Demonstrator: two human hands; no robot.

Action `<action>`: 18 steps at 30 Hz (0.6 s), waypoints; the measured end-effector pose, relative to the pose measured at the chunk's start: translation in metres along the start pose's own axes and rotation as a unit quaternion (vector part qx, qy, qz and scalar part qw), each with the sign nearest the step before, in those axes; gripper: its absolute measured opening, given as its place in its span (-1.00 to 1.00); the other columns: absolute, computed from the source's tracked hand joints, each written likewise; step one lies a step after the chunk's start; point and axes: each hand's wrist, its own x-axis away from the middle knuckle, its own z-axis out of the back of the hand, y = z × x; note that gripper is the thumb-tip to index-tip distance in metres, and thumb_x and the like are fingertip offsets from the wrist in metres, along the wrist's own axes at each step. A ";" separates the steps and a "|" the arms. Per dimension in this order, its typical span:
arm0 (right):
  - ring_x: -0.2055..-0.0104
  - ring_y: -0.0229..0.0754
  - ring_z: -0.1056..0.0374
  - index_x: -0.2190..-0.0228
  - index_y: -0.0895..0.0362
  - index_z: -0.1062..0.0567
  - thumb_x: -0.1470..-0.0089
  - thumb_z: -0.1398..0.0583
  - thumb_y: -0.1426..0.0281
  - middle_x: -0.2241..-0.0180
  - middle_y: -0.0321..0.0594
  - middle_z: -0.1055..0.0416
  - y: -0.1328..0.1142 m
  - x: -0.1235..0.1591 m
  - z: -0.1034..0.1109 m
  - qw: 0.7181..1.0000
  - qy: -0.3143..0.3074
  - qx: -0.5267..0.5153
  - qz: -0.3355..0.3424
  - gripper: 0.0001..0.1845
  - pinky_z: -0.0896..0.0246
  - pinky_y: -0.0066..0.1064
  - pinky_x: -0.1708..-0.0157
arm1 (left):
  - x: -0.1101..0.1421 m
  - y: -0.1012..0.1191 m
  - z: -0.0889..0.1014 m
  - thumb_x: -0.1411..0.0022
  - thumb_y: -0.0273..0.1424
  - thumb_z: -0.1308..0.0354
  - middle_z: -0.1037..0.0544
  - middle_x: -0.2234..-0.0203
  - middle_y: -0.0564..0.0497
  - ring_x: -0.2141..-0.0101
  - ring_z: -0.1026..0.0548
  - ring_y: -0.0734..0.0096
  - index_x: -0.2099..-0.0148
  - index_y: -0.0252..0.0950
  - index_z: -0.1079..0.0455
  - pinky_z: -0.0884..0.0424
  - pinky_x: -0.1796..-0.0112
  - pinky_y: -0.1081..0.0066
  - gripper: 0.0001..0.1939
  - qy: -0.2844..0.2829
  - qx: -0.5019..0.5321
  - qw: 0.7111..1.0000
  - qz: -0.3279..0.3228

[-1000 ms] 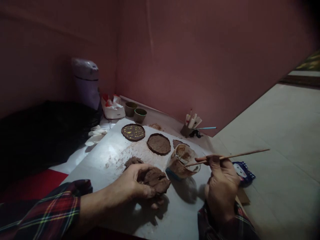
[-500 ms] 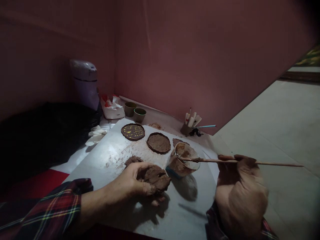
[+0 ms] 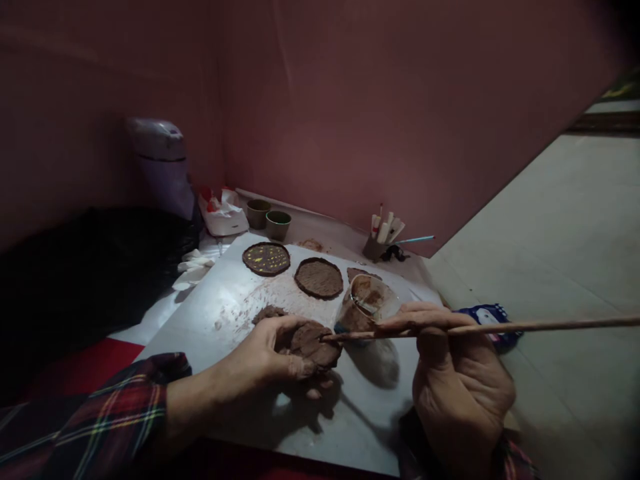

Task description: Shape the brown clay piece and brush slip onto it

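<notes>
A lump of brown clay (image 3: 316,347) is gripped in my left hand (image 3: 277,357), held above the white sheet (image 3: 225,393). Between the thumb and fingers of my right hand (image 3: 457,380) is a long thin wooden stick (image 3: 540,327), lying nearly level. Its left tip touches the clay lump's upper right side. Just behind the stick stands a glass cup (image 3: 367,300), its inside smeared with brown. More clay (image 3: 269,313) lies on the sheet, partly hidden by my left hand.
Two flat round clay pieces lie on the sheet: one with yellow dots (image 3: 267,259), one plain (image 3: 319,278). Small pots (image 3: 279,226) stand behind. A holder with sticks (image 3: 375,247) is at the back right, a blue packet (image 3: 487,320) on the right, a black bag (image 3: 95,273) on the left.
My right hand has moved left, bringing the stick's tip out of the cup and onto the clay lump. My left hand keeps its hold. The blue packet has come into view.
</notes>
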 end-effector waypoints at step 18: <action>0.41 -0.12 -0.38 0.51 0.14 -0.50 -0.05 -0.23 0.43 0.61 -0.27 -0.43 0.003 -0.009 -0.006 0.989 0.114 -0.078 0.053 -0.87 -0.28 -0.27 0.45 | 0.000 -0.002 0.001 0.05 -0.56 -0.29 -0.47 0.34 -0.02 0.35 -0.43 0.39 0.11 -0.39 -0.44 -0.41 0.31 0.37 -0.62 -0.027 0.004 1.000 -0.009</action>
